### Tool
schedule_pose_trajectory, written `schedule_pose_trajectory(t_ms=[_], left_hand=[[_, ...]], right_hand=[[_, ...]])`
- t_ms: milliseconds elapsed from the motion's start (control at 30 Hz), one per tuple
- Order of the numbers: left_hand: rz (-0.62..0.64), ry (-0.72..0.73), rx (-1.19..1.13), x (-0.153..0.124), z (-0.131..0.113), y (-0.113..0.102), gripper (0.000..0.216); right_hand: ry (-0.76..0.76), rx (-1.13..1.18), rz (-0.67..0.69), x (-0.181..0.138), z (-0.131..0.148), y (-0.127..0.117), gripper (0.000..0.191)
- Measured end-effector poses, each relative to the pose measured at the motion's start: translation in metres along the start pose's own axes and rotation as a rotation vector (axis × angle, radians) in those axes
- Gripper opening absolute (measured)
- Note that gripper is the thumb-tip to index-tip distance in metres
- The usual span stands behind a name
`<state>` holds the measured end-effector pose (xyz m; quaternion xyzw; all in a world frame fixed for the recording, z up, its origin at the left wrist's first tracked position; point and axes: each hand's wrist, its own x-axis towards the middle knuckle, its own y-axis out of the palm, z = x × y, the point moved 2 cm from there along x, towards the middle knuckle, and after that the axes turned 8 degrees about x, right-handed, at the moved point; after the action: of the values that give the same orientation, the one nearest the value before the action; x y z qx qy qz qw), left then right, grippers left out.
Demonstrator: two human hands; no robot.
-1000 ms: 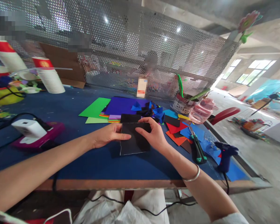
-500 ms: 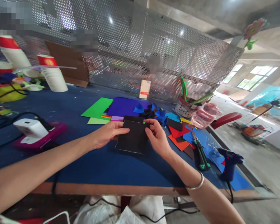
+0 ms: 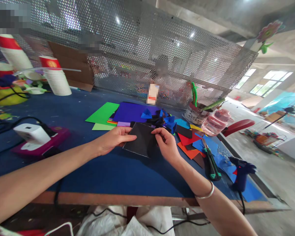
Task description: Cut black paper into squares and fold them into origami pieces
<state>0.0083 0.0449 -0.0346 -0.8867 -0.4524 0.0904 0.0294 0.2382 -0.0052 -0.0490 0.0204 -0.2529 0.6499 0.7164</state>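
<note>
Over the blue table (image 3: 100, 173) by a perforated screen (image 3: 137, 49) — left hand (image 3: 111, 141) and right hand (image 3: 167, 147) pinch black paper (image 3: 141, 143).

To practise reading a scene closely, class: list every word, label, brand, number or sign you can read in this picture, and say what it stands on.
No text can be read.
Stack of paper cups: gold emblem on the red band, too blurred to read.
White device: a small dark mark, too small to read.
Black sheet, held by left hand and right hand: no print shows.
</note>
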Motion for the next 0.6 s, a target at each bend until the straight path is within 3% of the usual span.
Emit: schedule_pose_trajectory(t_ms=[200, 433, 600], left_hand=[[0.028, 0.035, -0.059, 0.003, 0.004, -0.001, 0.046], [-0.008, 0.047, -0.056, 0.007, 0.003, -0.007, 0.039], [0.006, 0.029, -0.007, 0.003, 0.003, -0.005, 0.038]], right_hand=[[-0.017, -0.013, 0.069, -0.004, 0.002, 0.002, 0.032], [-0.559, -0.481, 0.090, -0.014, 0.024, 0.000, 0.066], [-0.715, -0.709, 0.219, -0.021, 0.024, 0.008, 0.052]])
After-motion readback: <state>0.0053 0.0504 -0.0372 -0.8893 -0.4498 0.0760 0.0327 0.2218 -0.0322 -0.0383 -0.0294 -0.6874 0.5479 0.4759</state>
